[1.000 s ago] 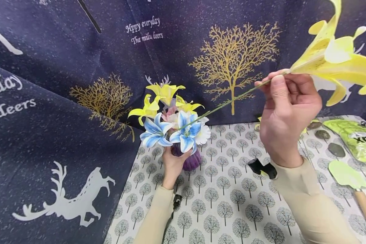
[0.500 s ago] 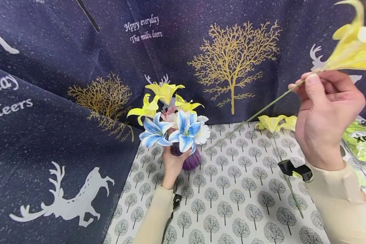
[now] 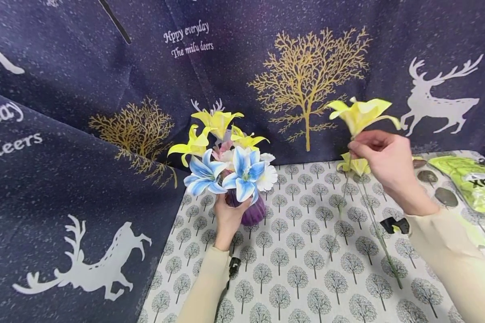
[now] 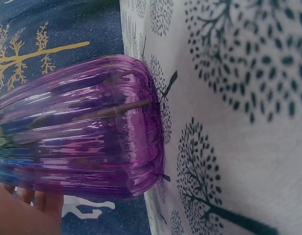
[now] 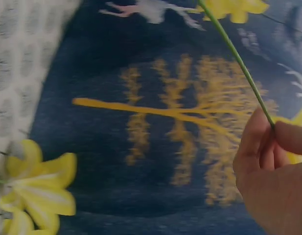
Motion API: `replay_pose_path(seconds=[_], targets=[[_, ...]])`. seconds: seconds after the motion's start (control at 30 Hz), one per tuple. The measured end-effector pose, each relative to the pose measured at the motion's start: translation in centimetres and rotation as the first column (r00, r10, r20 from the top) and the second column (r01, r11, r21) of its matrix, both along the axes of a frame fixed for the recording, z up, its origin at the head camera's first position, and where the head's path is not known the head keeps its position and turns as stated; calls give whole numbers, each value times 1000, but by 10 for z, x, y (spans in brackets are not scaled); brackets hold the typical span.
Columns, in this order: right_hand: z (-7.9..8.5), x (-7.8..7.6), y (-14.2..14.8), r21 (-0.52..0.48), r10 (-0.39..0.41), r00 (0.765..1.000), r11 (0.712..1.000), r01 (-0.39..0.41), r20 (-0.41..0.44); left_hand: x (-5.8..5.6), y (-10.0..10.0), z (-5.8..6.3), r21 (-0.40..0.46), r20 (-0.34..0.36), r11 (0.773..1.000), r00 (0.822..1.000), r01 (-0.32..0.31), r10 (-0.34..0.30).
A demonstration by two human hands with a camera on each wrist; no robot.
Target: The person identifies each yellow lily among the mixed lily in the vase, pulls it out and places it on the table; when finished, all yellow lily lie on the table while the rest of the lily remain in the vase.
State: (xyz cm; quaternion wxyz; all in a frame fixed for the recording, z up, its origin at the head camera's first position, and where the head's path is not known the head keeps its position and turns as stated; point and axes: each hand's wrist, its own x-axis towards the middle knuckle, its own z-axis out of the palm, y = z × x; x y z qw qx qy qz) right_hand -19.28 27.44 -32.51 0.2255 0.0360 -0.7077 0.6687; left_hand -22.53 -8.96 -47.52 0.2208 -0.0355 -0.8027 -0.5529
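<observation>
Holding one artificial yellow lily (image 3: 359, 115) in your right hand (image 3: 391, 162): thumb and fingers pinch it just under the bloom. It's up off the tree-print tablecloth (image 3: 287, 289), in front of the dark backdrop (image 3: 242, 76), well to the right of the purple ribbed vase (image 3: 254, 213).

Your left hand (image 3: 229, 219) grips that vase around its upper part, below the blue-and-white lilies (image 3: 244, 172). Vase stands upright on the cloth, mouth up, long axis vertical.

Lily axis: near vertical in the head view. Bloom up, cup tipped a bit right; thin green stem (image 5: 234, 56) hangs down, lower end slightly left. Can't tell if the tip meets the cloth.

Handling, my read: lily very light, stem semi-stiff and springy, petals soft and easily creased. Top pinch spares the petals but leaves a long tail that'll swing; mid-stem would steer better. Vase looks like glass or clear plastic, can't tell which; treat as slick, breakable and top-heavy. Take it around the body, fingers wrapped.

Loose yellow lilies (image 3: 359, 166) lie behind the held stem, blooms toward the backdrop; don't snag them.
</observation>
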Motion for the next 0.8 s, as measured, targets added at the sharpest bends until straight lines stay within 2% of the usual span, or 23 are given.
replay_pose_path(seconds=[0.07,0.1,0.17,0.3,0.4,0.5,0.7,0.8], targets=[[-11,-8,1,176,-37,996,984,22,85,0,0,0,-4,-4,1000,1000,-3,3],[-17,-11,1,233,-46,992,972,17,117,0,0,0,-5,-6,1000,1000,-1,1],[-30,-18,1,284,-37,986,959,-12,165,0,-1,0,-3,-12,1000,1000,6,-6],[-53,-31,2,335,2,964,937,-95,266,0,-2,-2,3,-20,1000,1000,17,-17],[-69,-41,5,357,35,937,919,-167,347,0,-3,-2,10,-27,1000,1000,17,-16],[-84,-51,8,340,55,905,916,-214,422,0,-3,-2,6,-28,1000,1000,12,-12],[-109,-65,9,318,57,851,913,-256,522,-2,-2,-1,11,-27,1000,999,19,-19],[-121,-70,8,359,26,842,897,-257,538,-2,-2,-1,8,-26,1000,999,19,-19]])
